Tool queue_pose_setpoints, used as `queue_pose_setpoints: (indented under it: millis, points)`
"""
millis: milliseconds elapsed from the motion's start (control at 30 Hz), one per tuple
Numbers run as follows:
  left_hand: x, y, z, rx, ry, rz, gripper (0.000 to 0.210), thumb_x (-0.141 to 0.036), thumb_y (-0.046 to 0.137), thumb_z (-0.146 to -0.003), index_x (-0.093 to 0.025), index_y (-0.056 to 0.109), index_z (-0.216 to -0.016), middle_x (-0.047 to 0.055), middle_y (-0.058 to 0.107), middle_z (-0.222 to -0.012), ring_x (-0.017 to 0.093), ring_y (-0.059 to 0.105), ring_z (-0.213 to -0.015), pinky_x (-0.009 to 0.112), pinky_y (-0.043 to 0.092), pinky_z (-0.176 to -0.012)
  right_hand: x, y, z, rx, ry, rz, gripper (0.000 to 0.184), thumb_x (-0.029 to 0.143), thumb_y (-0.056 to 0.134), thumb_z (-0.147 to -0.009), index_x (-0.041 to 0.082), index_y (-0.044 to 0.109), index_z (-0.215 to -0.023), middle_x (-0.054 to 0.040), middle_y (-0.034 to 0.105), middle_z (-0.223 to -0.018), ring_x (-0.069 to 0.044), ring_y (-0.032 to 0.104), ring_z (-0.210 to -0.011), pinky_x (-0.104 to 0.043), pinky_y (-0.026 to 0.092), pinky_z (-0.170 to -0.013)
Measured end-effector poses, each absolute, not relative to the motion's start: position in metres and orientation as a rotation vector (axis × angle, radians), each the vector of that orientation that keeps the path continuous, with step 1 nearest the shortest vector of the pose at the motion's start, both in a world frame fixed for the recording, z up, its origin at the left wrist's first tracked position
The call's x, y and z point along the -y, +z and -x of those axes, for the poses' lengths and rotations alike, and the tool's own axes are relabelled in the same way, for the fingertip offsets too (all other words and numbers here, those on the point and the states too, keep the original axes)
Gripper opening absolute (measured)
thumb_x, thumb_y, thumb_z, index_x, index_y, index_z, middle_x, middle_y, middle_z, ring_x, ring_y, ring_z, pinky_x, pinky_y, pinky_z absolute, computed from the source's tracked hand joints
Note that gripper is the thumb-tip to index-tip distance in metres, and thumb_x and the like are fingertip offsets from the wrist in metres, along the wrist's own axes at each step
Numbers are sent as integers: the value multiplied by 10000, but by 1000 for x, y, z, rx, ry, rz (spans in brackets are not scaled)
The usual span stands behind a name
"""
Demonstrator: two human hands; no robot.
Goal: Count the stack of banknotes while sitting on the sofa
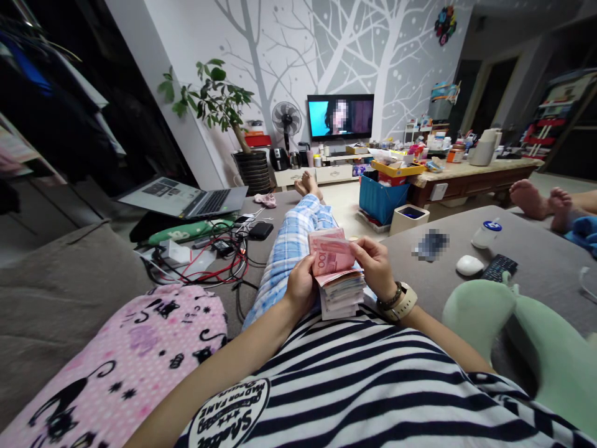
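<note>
Red banknotes (330, 254) marked 100 are held upright above my lap. My left hand (301, 283) is closed on their left side, thumb across the front. The thumb and fingers of my right hand (374, 264) pinch the notes' right edge. Just below, a thick stack of banknotes (342, 292) with pale, layered edges sits against my striped shirt (364, 367). What supports the stack from behind is hidden. A pale watch (405, 303) and a dark bracelet are on my right wrist.
Left of my legs lie tangled cables (224, 242), a laptop (186, 199) and a pink cat-print cushion (140, 361). To the right are a white mouse (469, 266), a lidded jar (486, 234), a green neck pillow (550, 354) and another person's feet (536, 198).
</note>
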State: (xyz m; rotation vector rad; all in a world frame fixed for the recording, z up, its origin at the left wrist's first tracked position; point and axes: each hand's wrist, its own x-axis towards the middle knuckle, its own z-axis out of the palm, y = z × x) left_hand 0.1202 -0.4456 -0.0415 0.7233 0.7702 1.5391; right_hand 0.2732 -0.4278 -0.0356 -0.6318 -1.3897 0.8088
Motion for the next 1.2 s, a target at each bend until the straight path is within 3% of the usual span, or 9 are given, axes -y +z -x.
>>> queue_pose_setpoints:
  millis: [400, 633, 1200]
  points:
    - [447, -41, -119, -771, 1548, -789, 186, -283, 710, -641, -148, 724, -769, 53, 758, -800, 205, 689, -751, 309, 527, -771, 431, -33, -270, 1358, 892, 590, 325, 503, 675, -831, 197, 605, -749, 39, 487, -607, -107, 396, -544, -264, 332, -527]
    - [451, -35, -121, -790, 1533, -784, 122, -282, 697, -655, -175, 714, -711, 55, 762, -782, 238, 708, -777, 342, 541, -792, 431, -31, -271, 1359, 890, 586, 357, 541, 661, -839, 201, 607, -744, 35, 479, -592, -117, 408, -550, -266, 345, -523]
    - [453, -28, -123, -805, 1552, -824, 125, -257, 665, -637, -160, 727, -685, 81, 757, -762, 278, 716, -858, 356, 559, -793, 431, -32, -272, 1363, 886, 551, 287, 453, 646, -869, 200, 612, -738, 46, 451, -597, -109, 369, -547, -269, 323, -540]
